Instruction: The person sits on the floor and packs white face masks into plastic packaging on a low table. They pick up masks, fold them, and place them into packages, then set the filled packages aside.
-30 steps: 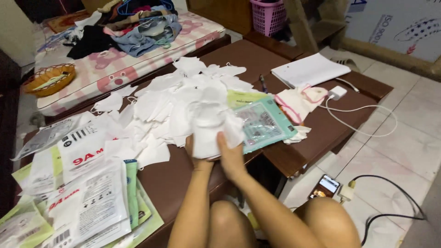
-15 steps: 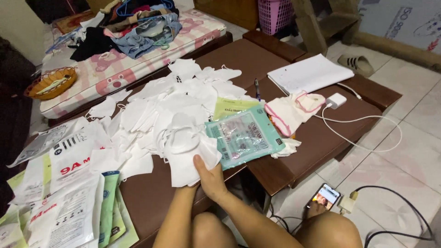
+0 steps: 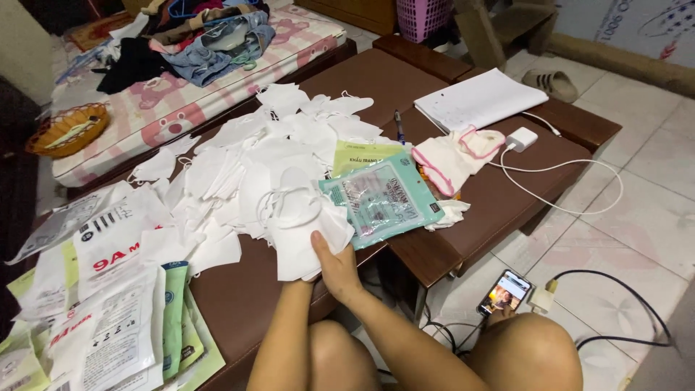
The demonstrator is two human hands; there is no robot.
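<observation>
While the right hand [image 3: 337, 266] lies with its thumb and fingers pressed against the near edge of a folded white mask stack [image 3: 304, 228], the left hand is hidden beneath that same stack, so whether its fingers are closed or spread cannot be told; only the left forearm shows, running up to the stack's underside. The stack sits at the near edge of the brown table [image 3: 492, 195], with the right hand's thumb on top and the fingers curled along its side, clamped on it. Just to the right of the hand lies a teal mask packet [image 3: 384, 203], touching the stack, and a yellow-green packet [image 3: 362, 153] pokes out behind it. Beyond the hand spreads a loose pile of white masks [image 3: 246, 156] across the table. Far to the left of the hand lie printed plastic bags [image 3: 108, 304], some overhanging the table edge. Further right of the hand rest a pink-trimmed white cloth [image 3: 452, 156], a white charger [image 3: 521, 137] with its cable, and a white notepad [image 3: 481, 98]. Below and right of the hand, on the tiled floor by the person's knee, a phone [image 3: 504, 292] shows a lit screen.
</observation>
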